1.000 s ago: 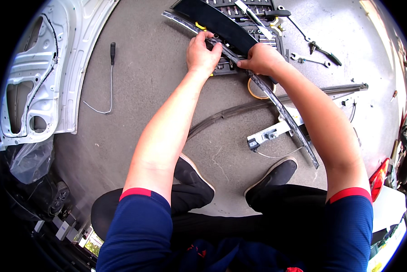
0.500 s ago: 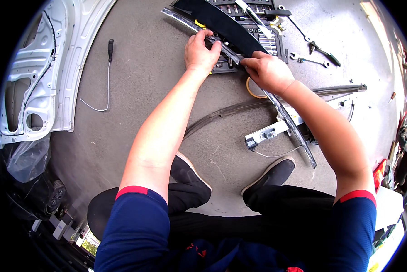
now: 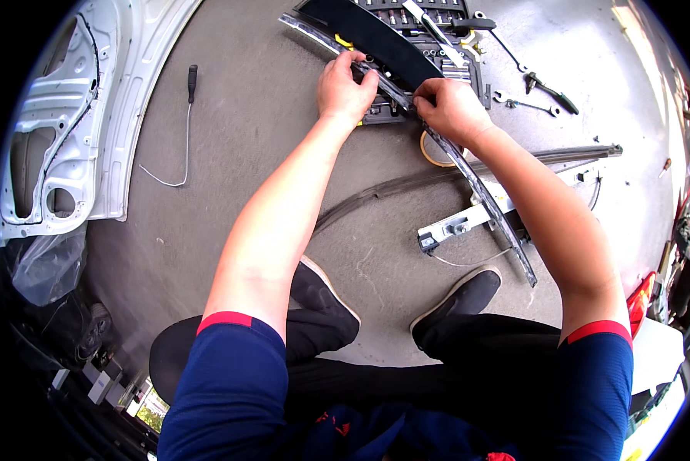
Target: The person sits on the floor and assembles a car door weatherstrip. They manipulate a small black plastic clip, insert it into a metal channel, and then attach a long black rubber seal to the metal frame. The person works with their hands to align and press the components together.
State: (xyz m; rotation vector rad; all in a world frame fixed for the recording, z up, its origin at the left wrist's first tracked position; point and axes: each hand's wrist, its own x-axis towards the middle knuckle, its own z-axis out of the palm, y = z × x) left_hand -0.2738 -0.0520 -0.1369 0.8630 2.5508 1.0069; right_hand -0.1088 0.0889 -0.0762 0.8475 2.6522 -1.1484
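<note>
A long, thin, curved dark trim strip (image 3: 479, 192) runs from the upper middle down to the lower right, above the concrete floor. My left hand (image 3: 345, 88) grips the strip near its upper part. My right hand (image 3: 448, 107) pinches it a little further down, fingers closed on its edge. Both hands hover over an open black socket-tool case (image 3: 422, 46). A roll of tape (image 3: 435, 152) lies on the floor just under my right wrist.
A white car door shell (image 3: 60, 131) lies at the left. A screwdriver (image 3: 192, 79) with a thin white wire (image 3: 177, 161) lies beside it. A window regulator rail (image 3: 475, 219), a long rubber seal (image 3: 406, 188), wrenches and pliers (image 3: 548, 92) sit to the right. My shoes (image 3: 322, 300) are below.
My right hand has slid a short way along the strip, and the strip has shifted slightly. My left hand keeps its grip in about the same place.
</note>
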